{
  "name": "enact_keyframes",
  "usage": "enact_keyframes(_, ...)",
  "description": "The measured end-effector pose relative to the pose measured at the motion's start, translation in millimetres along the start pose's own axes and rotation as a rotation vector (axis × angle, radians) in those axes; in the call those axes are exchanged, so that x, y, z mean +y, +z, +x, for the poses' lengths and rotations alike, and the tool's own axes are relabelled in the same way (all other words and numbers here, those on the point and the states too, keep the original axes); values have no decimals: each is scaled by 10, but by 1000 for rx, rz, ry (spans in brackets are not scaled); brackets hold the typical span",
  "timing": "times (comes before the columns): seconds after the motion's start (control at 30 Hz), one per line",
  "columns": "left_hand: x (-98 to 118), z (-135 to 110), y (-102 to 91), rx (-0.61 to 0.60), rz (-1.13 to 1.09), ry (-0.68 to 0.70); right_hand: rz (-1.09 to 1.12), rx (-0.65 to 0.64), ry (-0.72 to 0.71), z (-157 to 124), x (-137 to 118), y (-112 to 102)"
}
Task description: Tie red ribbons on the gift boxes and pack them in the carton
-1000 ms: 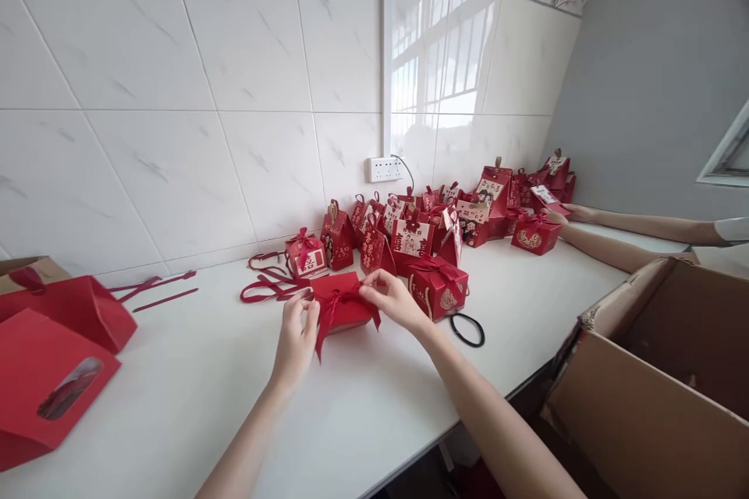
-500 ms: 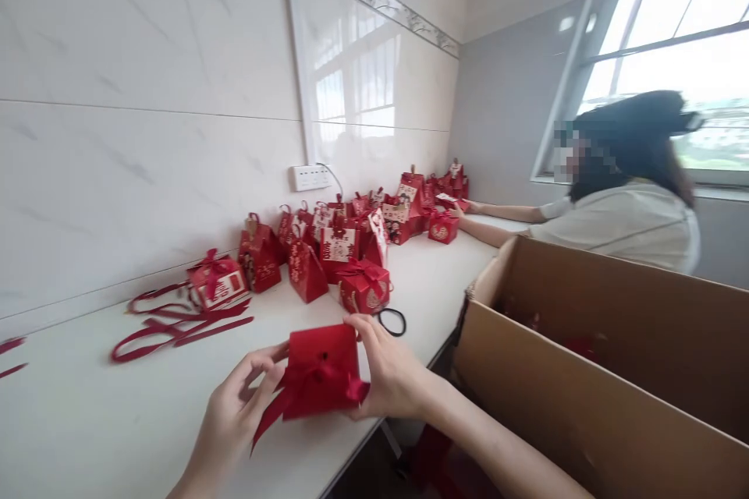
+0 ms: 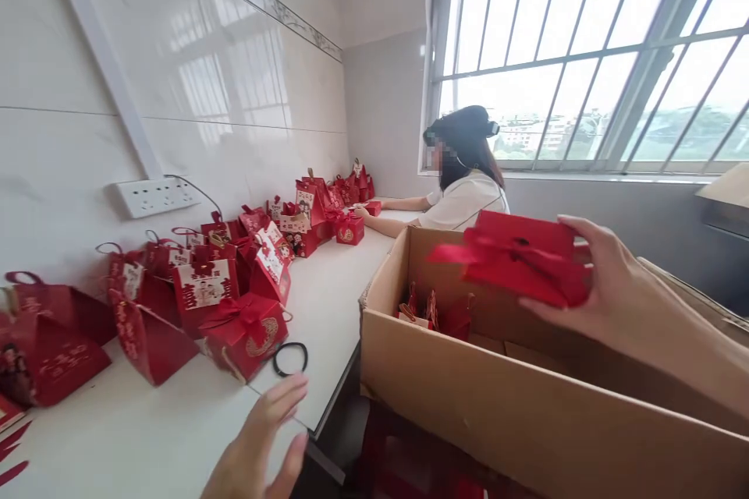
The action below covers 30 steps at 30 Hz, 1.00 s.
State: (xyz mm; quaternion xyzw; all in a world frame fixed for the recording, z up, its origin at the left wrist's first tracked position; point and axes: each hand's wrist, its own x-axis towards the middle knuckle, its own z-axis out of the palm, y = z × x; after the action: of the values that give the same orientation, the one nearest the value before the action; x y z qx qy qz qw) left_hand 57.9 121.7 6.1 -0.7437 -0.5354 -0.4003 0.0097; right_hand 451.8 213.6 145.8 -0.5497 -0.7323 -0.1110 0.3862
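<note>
My right hand (image 3: 620,288) grips a small red gift box with a ribbon bow (image 3: 527,256) and holds it in the air over the open cardboard carton (image 3: 468,398). Inside the carton lie a few red boxes (image 3: 433,313) against the far wall. My left hand (image 3: 263,444) hovers open above the front edge of the white counter (image 3: 146,437), fingers spread, holding nothing. A black hair tie (image 3: 290,359) lies just beyond its fingertips.
Several red gift boxes and bags (image 3: 193,304) stand in a row along the tiled wall. A wall socket (image 3: 153,196) is above them. Another person (image 3: 462,187) sits at the far end of the counter by the barred window, handling boxes.
My view has swung right. My right hand has lifted the red box off the counter and carried it over the carton. My left hand has let go and stayed by the counter.
</note>
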Motion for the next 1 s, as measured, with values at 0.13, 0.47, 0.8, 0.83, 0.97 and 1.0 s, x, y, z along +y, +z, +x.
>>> enact_keyframes(0.13, 226, 876, 453, -30, 40, 240, -14, -156, 207, 357, 510, 272)
enact_keyframes(0.47, 242, 1790, 1031, -77, -714, -601, 242, -782, 445, 410, 1369, 675)
enact_keyframes(0.8, 151, 1665, 1043, -104, -827, -743, 211, -1116, 557, -99, 2009, 1530)
enact_keyframes(0.83, 181, 1672, 1032, -101, -829, -761, 198, -1144, 566, -187, 2064, 1601)
enact_keyframes(0.97, 367, 1717, 964, -96, -884, -882, 147, -1184, 554, -494, 2250, 1786)
enact_keyframes(1.0, 409, 1728, 950, -90, -902, -912, 139, -1162, 548, -563, 2278, 1811)
